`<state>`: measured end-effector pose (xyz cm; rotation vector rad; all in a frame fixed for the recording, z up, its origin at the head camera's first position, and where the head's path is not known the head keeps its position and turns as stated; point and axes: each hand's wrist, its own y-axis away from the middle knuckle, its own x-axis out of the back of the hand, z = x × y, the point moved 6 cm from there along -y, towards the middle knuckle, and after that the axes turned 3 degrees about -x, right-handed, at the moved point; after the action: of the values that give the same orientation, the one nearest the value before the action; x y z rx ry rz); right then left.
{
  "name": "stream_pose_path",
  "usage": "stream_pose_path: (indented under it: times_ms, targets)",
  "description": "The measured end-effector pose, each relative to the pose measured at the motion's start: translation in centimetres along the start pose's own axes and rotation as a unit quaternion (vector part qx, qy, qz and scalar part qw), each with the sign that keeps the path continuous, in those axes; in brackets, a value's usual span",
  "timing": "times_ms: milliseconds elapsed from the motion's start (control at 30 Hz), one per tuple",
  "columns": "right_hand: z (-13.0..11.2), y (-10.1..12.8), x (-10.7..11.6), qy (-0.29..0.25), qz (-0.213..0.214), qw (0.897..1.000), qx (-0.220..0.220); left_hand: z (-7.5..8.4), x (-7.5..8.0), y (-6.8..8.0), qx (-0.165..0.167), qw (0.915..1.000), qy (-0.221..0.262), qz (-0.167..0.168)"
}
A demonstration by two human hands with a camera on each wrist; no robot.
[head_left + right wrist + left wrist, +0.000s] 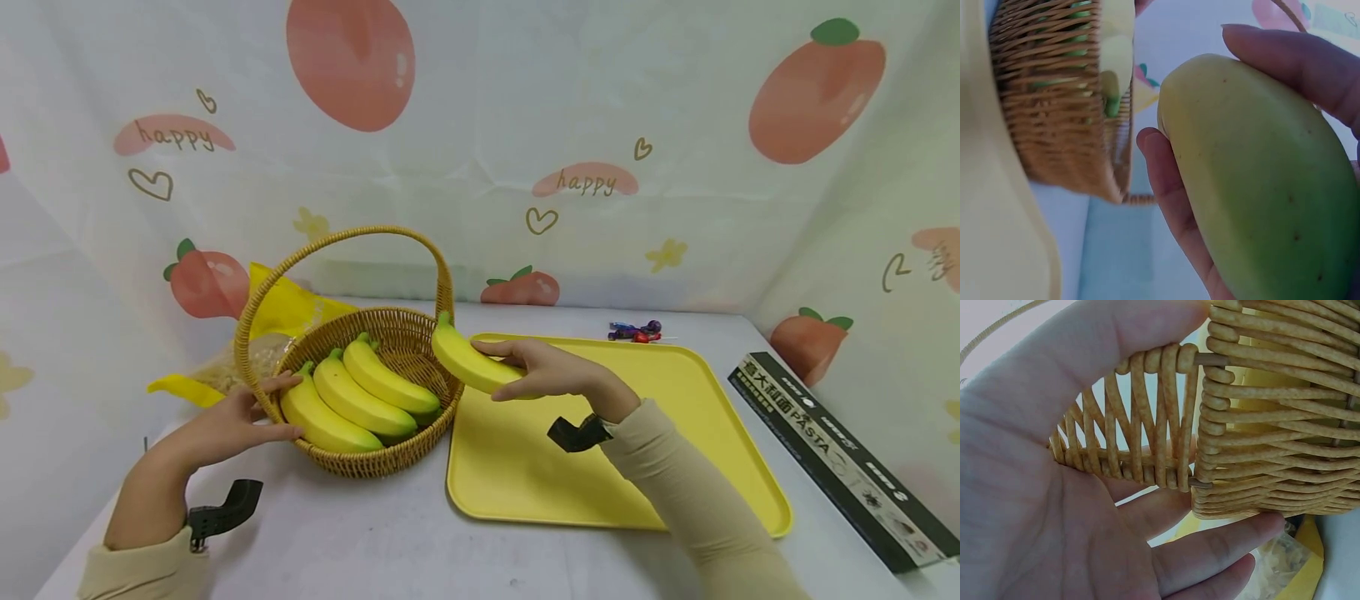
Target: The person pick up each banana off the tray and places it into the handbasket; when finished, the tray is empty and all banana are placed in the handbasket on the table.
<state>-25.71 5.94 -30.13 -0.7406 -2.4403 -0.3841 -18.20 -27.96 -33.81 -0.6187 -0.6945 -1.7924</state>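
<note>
In the head view a wicker basket stands left of centre with three yellow bananas lying side by side inside. My left hand grips the base of its arched handle on the left side; in the left wrist view the thumb and fingers pass around the woven handle. Above the basket's right rim, my right hand holds another banana between thumb and fingers, its stem pointing up and left. Up close in the right wrist view, this banana shows a greenish end with small dark specks.
A yellow tray lies right of the basket, under my right forearm. Behind it are several wrapped lollipops. A black-and-white pasta box lies at the far right. A yellow bag with a clear section sits behind the basket.
</note>
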Motion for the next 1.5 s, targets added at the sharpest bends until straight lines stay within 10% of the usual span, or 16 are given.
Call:
stream_pose_path:
  times_ms: [733, 1500]
  targets:
    - [-2.5, -11.7, -2.6, 0.057, -0.018, 0.995, -0.08, 0.1, 0.1, -0.2, -0.017, 0.9998, 0.013, 0.003]
    - [-0.6, -12.4, -5.1, 0.06, -0.085, 0.98, -0.171, 0.0, 0.0, -0.2, -0.018, 0.9998, 0.008, 0.006]
